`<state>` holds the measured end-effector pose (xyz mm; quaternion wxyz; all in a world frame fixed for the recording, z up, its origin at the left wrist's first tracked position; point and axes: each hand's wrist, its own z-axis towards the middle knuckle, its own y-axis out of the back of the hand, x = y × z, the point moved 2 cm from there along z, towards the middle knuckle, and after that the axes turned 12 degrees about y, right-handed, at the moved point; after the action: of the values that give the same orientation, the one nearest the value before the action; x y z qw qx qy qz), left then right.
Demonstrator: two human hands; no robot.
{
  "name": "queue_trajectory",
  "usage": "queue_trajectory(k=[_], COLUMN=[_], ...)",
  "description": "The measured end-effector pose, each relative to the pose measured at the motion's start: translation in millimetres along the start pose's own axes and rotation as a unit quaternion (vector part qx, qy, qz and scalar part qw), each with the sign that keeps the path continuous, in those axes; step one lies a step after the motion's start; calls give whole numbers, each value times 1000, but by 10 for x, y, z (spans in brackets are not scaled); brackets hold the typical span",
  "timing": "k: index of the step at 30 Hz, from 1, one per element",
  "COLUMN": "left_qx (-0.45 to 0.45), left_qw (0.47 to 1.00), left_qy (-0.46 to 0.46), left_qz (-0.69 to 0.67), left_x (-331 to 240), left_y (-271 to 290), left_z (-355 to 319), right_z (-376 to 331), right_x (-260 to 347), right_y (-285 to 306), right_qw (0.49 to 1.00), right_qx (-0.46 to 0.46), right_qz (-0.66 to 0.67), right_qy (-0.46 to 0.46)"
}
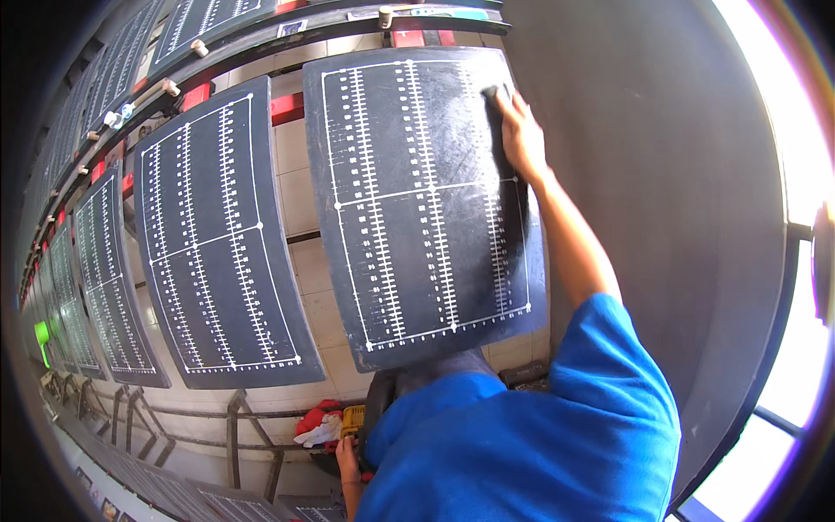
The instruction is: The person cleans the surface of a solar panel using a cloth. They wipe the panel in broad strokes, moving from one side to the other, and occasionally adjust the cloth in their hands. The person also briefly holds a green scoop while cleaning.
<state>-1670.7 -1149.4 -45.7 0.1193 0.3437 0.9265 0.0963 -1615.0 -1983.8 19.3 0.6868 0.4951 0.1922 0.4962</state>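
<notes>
A dark rectangular board (396,252) lies in front of me, printed with white scale lines, a border and a cross line. At its far right corner my right hand (522,135) presses a small dark pad (493,90) against the surface, fingers closed over it. Some scale marks there look smeared or faint. Down by my left side, my left hand (348,461) is closed beside a yellow basket (352,420). What it grips is too small to make out. A red cloth (317,418) and a white cloth (323,432) lie next to that basket.
Similar marked boards (217,244) stand in a row to the left. Beyond the near boards runs a dark rail (313,30) with pegs. A large grey panel (652,174) rises close on my right. Metal frames (232,435) stand at the lower left, above a tiled floor.
</notes>
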Motion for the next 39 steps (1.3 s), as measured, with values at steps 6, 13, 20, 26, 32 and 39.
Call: queue_trajectory(k=[6,13,20,26,32,39], left_qx=[54,6,-45,-45,30,67], left_qw=[985,997,999,999,996,982], left_qy=[79,31,6,10,-56,-120], left_qz=[-145,-66,-8,17,55,128], left_x=[344,387,-138,-361,-499,-1258], left_y=[-226,-272,49,307,744,1661], left_z=[464,211,-67,47,1015,1652], right_z=[-2792,-895,1086,-238,-2647,-2945], right_x=[1450,671,-402,211,1462,2971], right_y=[1387,535,-412,44,1270,473], right_qw=[982,994,997,998,981,971], right_qx=[183,99,-54,32,111,38], right_qz=[23,-22,25,-3,-16,-137], right_qy=[-48,30,43,45,-157,-192])
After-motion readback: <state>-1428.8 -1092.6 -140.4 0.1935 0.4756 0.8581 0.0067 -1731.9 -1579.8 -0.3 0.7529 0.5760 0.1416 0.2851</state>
